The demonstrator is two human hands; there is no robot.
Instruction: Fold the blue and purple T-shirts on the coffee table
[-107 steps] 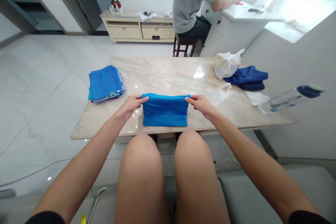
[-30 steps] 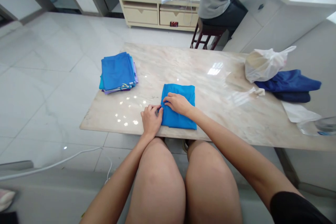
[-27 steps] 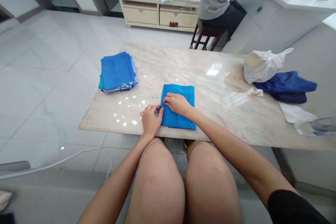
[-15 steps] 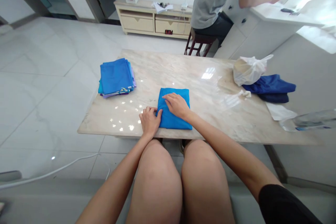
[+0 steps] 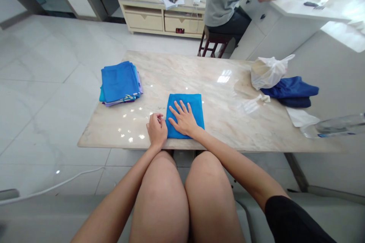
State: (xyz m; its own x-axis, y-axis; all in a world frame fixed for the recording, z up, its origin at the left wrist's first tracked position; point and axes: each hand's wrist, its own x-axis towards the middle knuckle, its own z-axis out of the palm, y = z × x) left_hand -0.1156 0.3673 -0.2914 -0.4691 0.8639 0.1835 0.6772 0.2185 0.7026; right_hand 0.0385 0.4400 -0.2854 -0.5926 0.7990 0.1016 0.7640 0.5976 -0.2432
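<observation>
A bright blue folded cloth (image 5: 199,102) lies as a flat, nearly square bundle near the front edge of the table. My right hand (image 5: 184,119) is spread flat on top of it, fingers apart. Just beside the cloth's left edge, my left hand (image 5: 157,129) rests on the tabletop with curled fingers; what they hold, if anything, is hidden. Farther left sits a stack of folded cloths (image 5: 118,80), a blue one on top and purple, teal and patterned edges below.
On the marble-look table (image 5: 216,110), the right end bears a white plastic bag (image 5: 268,72), dark blue fabric (image 5: 296,89) and a clear plastic bottle (image 5: 336,125) lying sideways. Beyond, a person in grey (image 5: 228,0) sits on a stool (image 5: 213,41) near a low cabinet (image 5: 145,19).
My right hand has gone from loosely bent fingers to spread flat on the blue cloth. My left hand has drawn off the cloth's edge and curled. The view has shifted slightly.
</observation>
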